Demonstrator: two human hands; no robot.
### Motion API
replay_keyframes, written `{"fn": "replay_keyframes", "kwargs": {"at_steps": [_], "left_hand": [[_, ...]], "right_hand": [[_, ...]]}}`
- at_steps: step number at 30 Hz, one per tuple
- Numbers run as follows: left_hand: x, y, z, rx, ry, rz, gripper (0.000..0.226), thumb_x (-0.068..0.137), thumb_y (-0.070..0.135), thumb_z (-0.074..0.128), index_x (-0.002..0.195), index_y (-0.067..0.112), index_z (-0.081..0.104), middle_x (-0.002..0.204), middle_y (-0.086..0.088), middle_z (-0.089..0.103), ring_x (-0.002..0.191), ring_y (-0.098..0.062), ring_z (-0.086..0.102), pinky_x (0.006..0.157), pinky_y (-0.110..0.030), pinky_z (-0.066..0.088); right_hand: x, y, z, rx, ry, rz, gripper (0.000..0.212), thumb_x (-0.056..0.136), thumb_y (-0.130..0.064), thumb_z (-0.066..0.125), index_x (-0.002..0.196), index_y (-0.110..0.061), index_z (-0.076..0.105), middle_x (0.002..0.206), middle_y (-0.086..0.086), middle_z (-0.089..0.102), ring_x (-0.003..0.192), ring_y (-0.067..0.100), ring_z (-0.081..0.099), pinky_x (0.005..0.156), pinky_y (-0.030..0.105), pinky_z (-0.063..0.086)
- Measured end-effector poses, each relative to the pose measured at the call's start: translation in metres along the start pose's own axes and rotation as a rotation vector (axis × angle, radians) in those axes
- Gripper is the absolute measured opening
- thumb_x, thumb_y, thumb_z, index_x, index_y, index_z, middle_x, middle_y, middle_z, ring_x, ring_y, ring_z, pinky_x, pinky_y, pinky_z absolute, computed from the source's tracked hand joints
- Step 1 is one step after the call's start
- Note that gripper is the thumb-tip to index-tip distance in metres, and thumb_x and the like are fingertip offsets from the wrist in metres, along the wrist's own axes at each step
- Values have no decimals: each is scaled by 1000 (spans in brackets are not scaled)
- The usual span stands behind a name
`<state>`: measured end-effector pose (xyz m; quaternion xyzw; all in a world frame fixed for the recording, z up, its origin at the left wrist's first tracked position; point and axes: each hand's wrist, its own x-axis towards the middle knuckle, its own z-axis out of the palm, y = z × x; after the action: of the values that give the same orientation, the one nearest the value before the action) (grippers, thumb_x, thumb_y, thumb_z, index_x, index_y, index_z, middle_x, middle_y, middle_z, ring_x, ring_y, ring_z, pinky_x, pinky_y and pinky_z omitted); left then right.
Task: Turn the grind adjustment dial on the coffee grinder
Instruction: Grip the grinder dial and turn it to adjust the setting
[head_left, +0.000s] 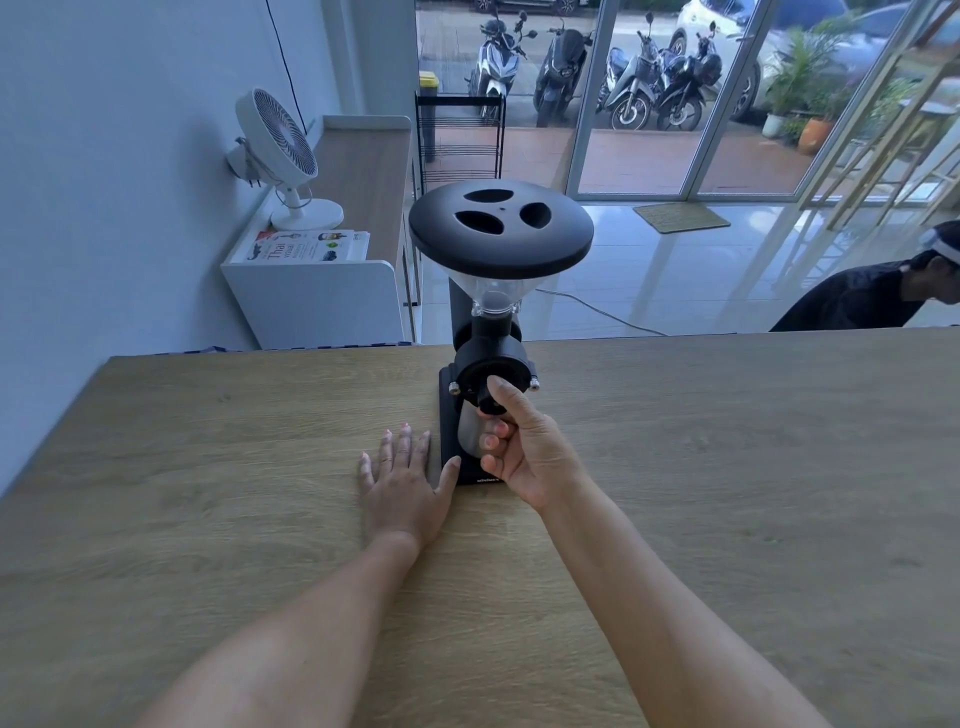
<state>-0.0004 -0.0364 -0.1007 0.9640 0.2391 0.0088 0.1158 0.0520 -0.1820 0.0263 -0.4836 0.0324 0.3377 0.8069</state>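
Step in hand: dial (491, 399) pinched by right hand (530, 452), thumb above, fingers (493, 441) below. Left hand (402, 483) laid flat, open, on bench (208, 493), thumb against base. Next: wrist rotation required, base steadied. Coffee grinder (491, 332) upright, mid-bench, black, hopper lidded.

A white fan (278, 148) stands on a far-left cabinet (317, 296), a book (306, 247) lying just beside it. Motorbikes (597, 73) are parked outside the glass doors (639, 104).
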Motion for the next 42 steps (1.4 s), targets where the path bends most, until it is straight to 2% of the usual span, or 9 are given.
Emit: {"fn": "replay_keyframes", "kwargs": {"at_steps": [6,10,14,17,19,24,28,33,42], "left_hand": [[-1,1,-1,-5,-7,2,77,89,72,2,155,33,11,165,5,3,151,-16,-8,121,-48,-5],[0,1,-1,-11,-2,-2,78,88,73,2,155,33,11,165,5,3,151,-16,-7,121,-48,-4],[0,0,-1,-12,-5,0,79,87,73,0,155,33,11,165,6,3,151,-16,-7,121,-48,-4],[0,0,-1,-10,-1,1,79,88,73,1,155,33,12,165,5,4,151,-16,-6,122,-48,-3],[0,1,0,-14,1,2,80,87,73,0,155,32,13,165,5,4,151,-16,-6,122,-48,-3],[1,0,0,-14,0,0,81,86,74,-2,154,33,13,165,5,5,151,-16,-6,121,-48,-4],[0,0,0,-18,1,1,79,88,73,2,154,33,14,165,5,5,151,-16,-6,121,-48,-4],[0,0,-1,-25,1,-1,78,88,73,2,154,33,15,165,6,4,151,-16,-7,121,-49,-4],[0,0,-1,-24,-3,2,78,88,73,3,154,33,14,165,5,4,151,-17,-6,122,-48,-3]], "right_hand": [[0,-1,0,-7,-5,0,38,76,-40,78,97,-13,61,58,-3,41,47,10,46,41,23,41],[-3,-1,-2,-34,-42,10,37,82,-44,74,95,-13,63,60,-2,45,49,11,47,41,25,41],[-6,-1,-8,7,-76,50,47,87,-56,60,93,-10,67,66,2,53,51,13,51,43,25,42],[-6,-3,-13,52,-89,75,52,89,-58,52,89,-8,69,67,4,57,51,15,52,43,25,42],[-6,-5,-14,45,-99,75,51,89,-57,52,88,-8,68,68,4,57,51,15,53,43,26,42],[-7,-4,-11,-46,-103,49,48,88,-51,60,108,-7,67,71,2,57,54,13,53,43,26,43],[-7,-3,-10,-75,-89,26,47,87,-47,64,109,-5,69,71,2,57,55,12,52,43,26,43],[-4,-1,-7,-77,9,-2,51,84,-44,69,113,-2,66,67,1,55,49,9,50,41,23,40],[-4,1,-3,-55,74,-10,45,83,-41,71,107,-3,66,61,-2,53,47,8,48,40,22,37]]}}
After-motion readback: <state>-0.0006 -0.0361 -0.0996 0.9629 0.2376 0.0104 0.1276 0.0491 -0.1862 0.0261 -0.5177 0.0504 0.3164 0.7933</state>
